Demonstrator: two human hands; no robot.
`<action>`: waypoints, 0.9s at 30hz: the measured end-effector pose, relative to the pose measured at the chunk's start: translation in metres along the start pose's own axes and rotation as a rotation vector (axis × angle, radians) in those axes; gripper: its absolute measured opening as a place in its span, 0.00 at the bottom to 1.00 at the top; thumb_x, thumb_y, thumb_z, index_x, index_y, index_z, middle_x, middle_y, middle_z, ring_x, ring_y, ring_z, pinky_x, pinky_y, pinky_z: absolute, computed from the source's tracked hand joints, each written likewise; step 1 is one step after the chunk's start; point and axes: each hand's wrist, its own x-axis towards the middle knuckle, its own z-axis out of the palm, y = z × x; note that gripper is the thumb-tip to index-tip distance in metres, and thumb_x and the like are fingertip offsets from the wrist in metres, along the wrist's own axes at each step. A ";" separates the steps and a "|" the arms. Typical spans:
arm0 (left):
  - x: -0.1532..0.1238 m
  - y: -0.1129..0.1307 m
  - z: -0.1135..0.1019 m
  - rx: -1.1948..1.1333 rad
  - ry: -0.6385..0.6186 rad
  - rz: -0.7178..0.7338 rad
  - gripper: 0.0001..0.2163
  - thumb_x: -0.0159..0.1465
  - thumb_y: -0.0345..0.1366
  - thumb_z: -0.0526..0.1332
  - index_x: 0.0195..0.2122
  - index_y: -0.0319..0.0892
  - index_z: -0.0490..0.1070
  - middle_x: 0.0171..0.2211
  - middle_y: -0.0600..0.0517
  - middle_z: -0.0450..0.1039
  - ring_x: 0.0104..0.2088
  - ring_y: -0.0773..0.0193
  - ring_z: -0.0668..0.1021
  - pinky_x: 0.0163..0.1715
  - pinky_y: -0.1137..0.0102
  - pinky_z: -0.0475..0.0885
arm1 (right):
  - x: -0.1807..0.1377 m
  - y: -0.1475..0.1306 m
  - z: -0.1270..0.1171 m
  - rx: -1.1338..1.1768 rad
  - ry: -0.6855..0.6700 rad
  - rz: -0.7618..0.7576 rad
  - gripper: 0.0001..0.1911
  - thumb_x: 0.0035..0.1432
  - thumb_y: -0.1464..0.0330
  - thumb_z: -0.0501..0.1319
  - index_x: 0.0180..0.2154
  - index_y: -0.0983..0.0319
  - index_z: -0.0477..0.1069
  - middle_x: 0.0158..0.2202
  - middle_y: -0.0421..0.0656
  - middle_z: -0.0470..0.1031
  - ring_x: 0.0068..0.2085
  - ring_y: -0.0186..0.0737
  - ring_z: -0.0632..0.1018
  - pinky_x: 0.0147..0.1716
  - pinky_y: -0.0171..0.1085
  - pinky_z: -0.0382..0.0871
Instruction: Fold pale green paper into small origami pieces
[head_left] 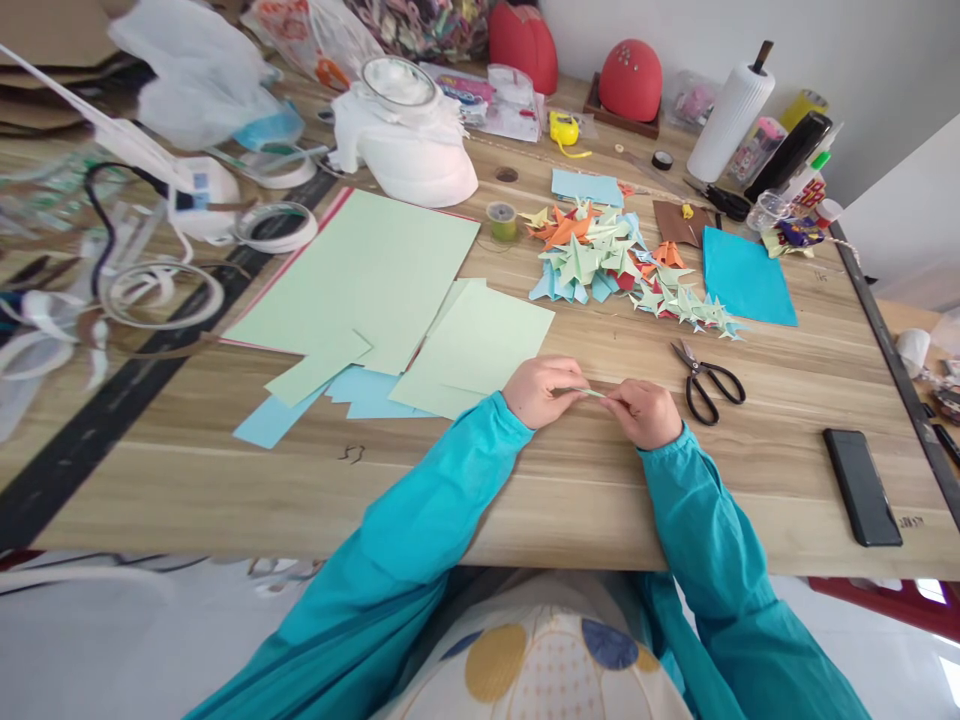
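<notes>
Between my two hands is a small piece of pale green paper (589,392), seen nearly edge-on, so its folds cannot be made out. My left hand (541,391) pinches its left end. On its other end the fingers of my right hand (645,411) are closed. Pale green paper sheets (487,340) lie just beyond my left hand. Black-handled scissors (705,384) rest to the right of my right hand, blades partly apart. Farther back is a pile of folded paper stars (592,250) in green, orange, blue and red.
A large green sheet (367,270) and blue paper strips (281,415) lie at left. Right of the pile is a turquoise square (748,277). A phone (862,487) lies near the front right edge. Tape rolls (276,228) crowd the left; a yellow tape measure (564,128) sits at the back.
</notes>
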 end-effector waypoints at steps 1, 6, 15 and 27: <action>0.000 0.000 0.000 -0.001 0.002 0.002 0.08 0.59 0.35 0.58 0.28 0.40 0.76 0.26 0.49 0.73 0.27 0.67 0.74 0.29 0.74 0.68 | 0.000 0.001 0.000 0.017 -0.002 0.008 0.13 0.59 0.64 0.56 0.25 0.62 0.71 0.21 0.42 0.72 0.24 0.35 0.71 0.25 0.33 0.62; 0.000 -0.002 -0.001 0.006 0.012 0.015 0.08 0.59 0.35 0.58 0.28 0.39 0.76 0.26 0.49 0.73 0.27 0.67 0.73 0.29 0.74 0.67 | -0.001 0.004 0.002 -0.001 0.004 0.022 0.13 0.57 0.60 0.58 0.32 0.62 0.73 0.23 0.42 0.73 0.25 0.35 0.72 0.27 0.32 0.64; 0.000 -0.002 0.000 0.198 -0.140 0.104 0.08 0.59 0.38 0.59 0.32 0.41 0.75 0.31 0.50 0.77 0.32 0.64 0.76 0.33 0.69 0.64 | 0.000 0.000 0.002 -0.092 -0.061 -0.071 0.15 0.62 0.66 0.51 0.28 0.62 0.73 0.25 0.43 0.74 0.27 0.35 0.72 0.28 0.33 0.61; 0.001 -0.004 0.004 0.275 -0.231 0.145 0.11 0.62 0.35 0.54 0.27 0.40 0.74 0.27 0.50 0.75 0.30 0.64 0.74 0.32 0.68 0.60 | 0.001 0.003 0.004 -0.030 -0.128 -0.130 0.14 0.61 0.70 0.50 0.26 0.62 0.69 0.24 0.43 0.71 0.26 0.35 0.70 0.28 0.33 0.60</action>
